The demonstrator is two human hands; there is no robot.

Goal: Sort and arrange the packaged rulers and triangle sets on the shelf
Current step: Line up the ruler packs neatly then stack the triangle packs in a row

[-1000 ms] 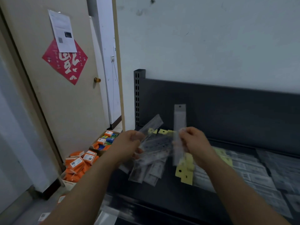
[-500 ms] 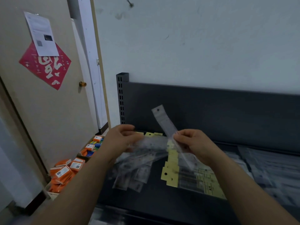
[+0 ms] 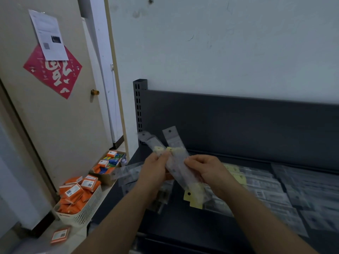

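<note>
Both hands are up in front of the shelf [image 3: 238, 125], and they hold the same little bunch of clear ruler packs [image 3: 178, 168]. The left hand [image 3: 156, 169] has its fingers curled round the bunch. The right hand [image 3: 207, 169] pinches it from the other side. The bunch sits between the two hands, in the air, and its top ends poke up past the fingers. More clear packs [image 3: 128, 171] stick out to the far side of the left hand. They are blurry, so I cannot tell if that hand holds them too.

The job looks partly done. Past the right hand, flat rows of packs [image 3: 266, 184] lie on the shelf side by side. That part looks tidy, though it is blurry too. Just under the right hand lie some packs with yellow cards [image 3: 194, 197], a bit crooked. I think the bunch in the hands must be sorted next, and then laid down with the rows.

Down on the floor, beyond the left hand, a white basket [image 3: 86, 215] is full of orange boxes [image 3: 77, 191]. Behind it a cardboard box [image 3: 106, 178] holds orange, blue and green boxes. One orange box [image 3: 60, 235] lies alone on the floor.
</note>
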